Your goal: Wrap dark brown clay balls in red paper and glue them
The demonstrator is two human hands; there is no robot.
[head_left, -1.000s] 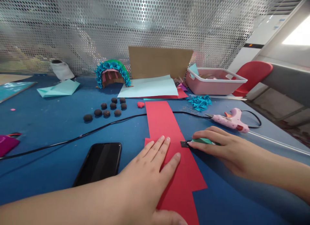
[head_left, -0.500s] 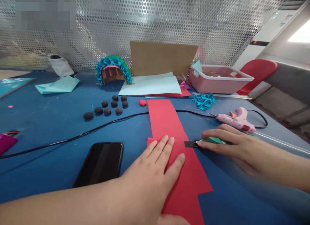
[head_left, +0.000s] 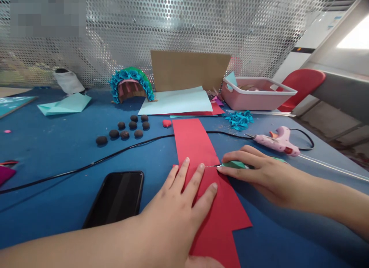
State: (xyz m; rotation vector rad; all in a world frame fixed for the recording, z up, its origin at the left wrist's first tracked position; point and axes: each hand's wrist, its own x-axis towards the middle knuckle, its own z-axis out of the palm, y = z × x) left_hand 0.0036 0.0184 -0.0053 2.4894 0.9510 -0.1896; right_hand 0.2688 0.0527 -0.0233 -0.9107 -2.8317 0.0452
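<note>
**A sharp knife close to bare fingers**

The left hand [head_left: 178,206] lay flat on the red paper strip [head_left: 196,141] on the blue counter [head_left: 57,152], its fingers [head_left: 201,168] spread apart. The right hand [head_left: 259,175] had its fingers closed tight around a green knife [head_left: 235,165]. The thin blade touched the paper's edge just beside the left fingertips. A slip could have nicked them. The black cable [head_left: 115,154] ran under the paper a little past the blade and might have been cut too.
</note>
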